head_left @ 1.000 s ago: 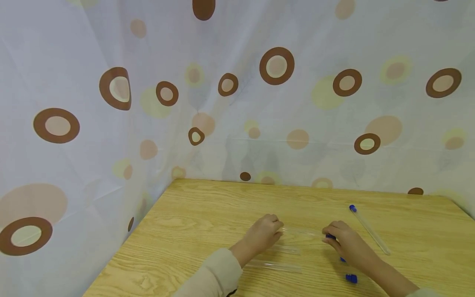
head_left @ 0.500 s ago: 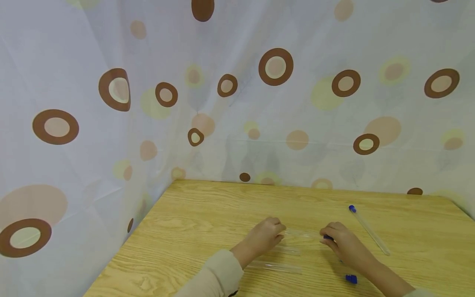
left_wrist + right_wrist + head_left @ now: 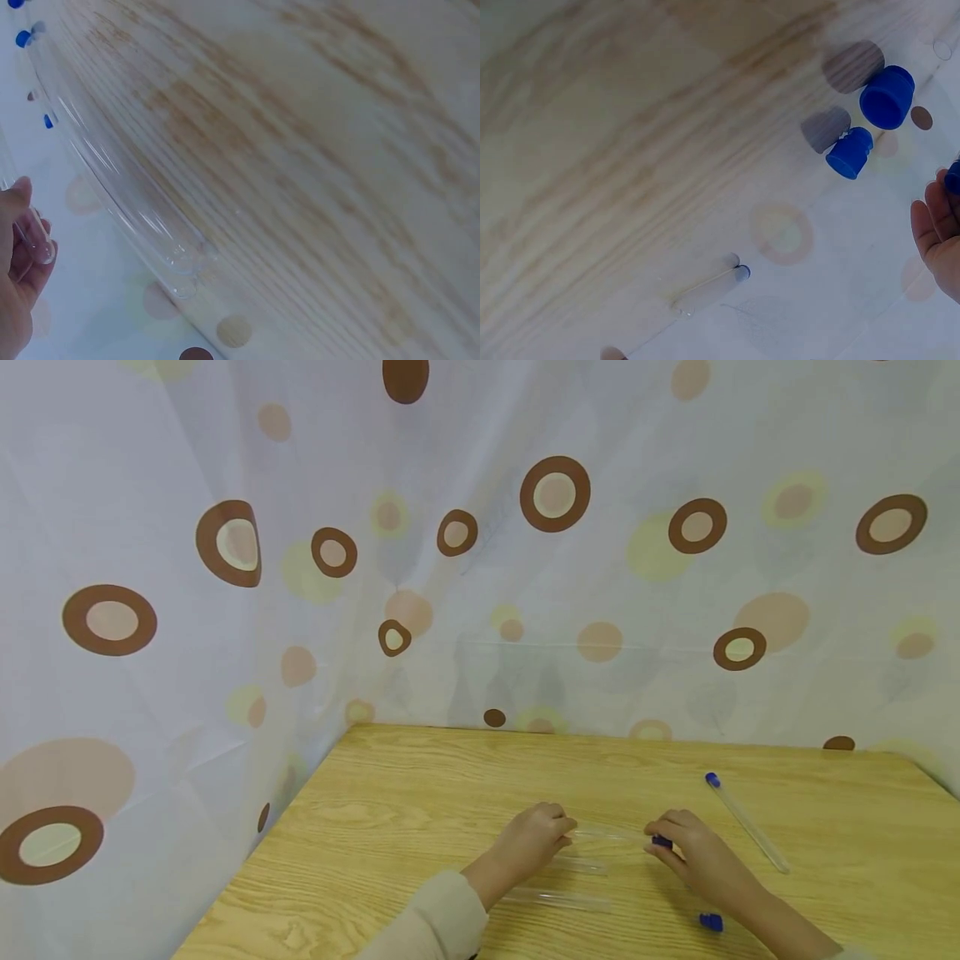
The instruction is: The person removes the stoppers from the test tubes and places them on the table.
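Note:
My left hand (image 3: 528, 839) grips a clear test tube (image 3: 603, 832) near its rounded end, which shows between the fingers in the left wrist view (image 3: 43, 251). My right hand (image 3: 693, 852) pinches a blue stopper (image 3: 662, 842) between thumb and fingers, in line with the tube's far end. Whether stopper and tube touch, I cannot tell. Two more clear tubes, one nearer (image 3: 562, 900) and one farther (image 3: 581, 865), lie beside my left hand. Another blue stopper (image 3: 711, 922) sits below my right wrist; the right wrist view shows a second loose stopper (image 3: 850, 152) beside it.
A clear tube with a blue stopper (image 3: 747, 823) in its end lies at a slant to the right of my right hand. The wooden table (image 3: 420, 777) meets a white curtain (image 3: 480, 677) with brown and yellow circles along its back and left edges.
My right hand has shifted slightly left with its stopper, my left hand slightly down. The loose stopper seen just under the right hand is now hidden behind it. The tubes on the table stay put.

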Tool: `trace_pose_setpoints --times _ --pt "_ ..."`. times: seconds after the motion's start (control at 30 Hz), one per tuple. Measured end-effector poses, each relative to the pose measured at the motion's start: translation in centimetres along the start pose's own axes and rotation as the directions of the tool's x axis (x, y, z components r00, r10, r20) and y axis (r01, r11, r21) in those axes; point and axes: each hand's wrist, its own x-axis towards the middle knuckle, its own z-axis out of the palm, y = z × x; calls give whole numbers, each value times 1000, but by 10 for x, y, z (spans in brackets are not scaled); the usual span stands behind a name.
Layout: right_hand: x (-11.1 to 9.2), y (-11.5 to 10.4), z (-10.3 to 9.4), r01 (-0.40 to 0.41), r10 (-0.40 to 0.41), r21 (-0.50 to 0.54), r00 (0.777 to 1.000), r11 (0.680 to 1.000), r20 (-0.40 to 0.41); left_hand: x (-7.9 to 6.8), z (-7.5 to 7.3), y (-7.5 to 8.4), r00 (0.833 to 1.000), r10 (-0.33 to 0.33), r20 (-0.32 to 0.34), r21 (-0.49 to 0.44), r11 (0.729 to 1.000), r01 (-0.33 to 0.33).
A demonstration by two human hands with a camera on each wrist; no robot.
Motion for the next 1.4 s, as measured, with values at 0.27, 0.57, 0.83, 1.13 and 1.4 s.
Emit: trace_pose_setpoints --times 0.27,0.57,0.83,1.13,1.4 --pt "-2 -1 -3 -27 28 -52 1000 998 5 -4 -1 0 1000 4 -2 8 1000 -3" --pt "-8 1 -5 -52 53 -76 998 996 20 -10 -2 -2 1000 6 -22 14 1000 -6" --pt "-9 3 -1 -43 43 -61 999 997 5 -10 -3 -2 999 15 -37 2 1000 -15" --pt "-10 5 1 2 -2 -15 1000 1000 -29 -10 -3 -2 998 26 -63 11 1000 -25" --pt "-9 5 1 1 -1 6 1000 1000 -20 -11 -3 -3 998 30 -49 -7 1000 -30"
